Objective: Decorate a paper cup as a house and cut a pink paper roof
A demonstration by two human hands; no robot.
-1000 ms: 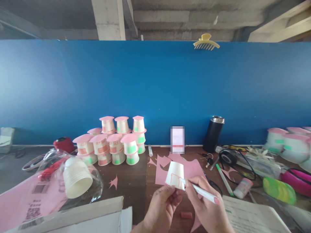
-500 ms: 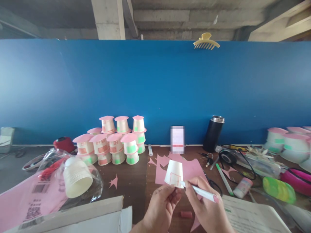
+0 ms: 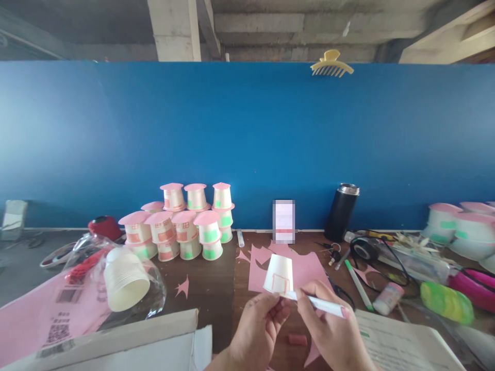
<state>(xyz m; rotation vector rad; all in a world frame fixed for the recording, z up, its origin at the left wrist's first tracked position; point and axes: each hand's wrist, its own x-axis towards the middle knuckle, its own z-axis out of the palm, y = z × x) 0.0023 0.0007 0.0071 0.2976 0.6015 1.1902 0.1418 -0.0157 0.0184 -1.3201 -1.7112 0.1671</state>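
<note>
My left hand pinches the rim of an upside-down white paper cup, which carries a red-outlined rectangle on its side. Between the fingers of my right hand is a white marker, its tip at the cup's lower edge beside the drawn lines. A red marker cap lies on the table between my wrists. Behind the cup is a cut-up sheet of pink paper.
Paper-cup houses with pink roofs stand stacked at the left. A plastic bag with nested cups lies nearer. On the right are a black bottle, a green marker and an open notebook. A blue partition rises behind.
The marker tip has moved down and slightly left, from the drawn right side to the cup's lower edge. The view has shifted slightly.
</note>
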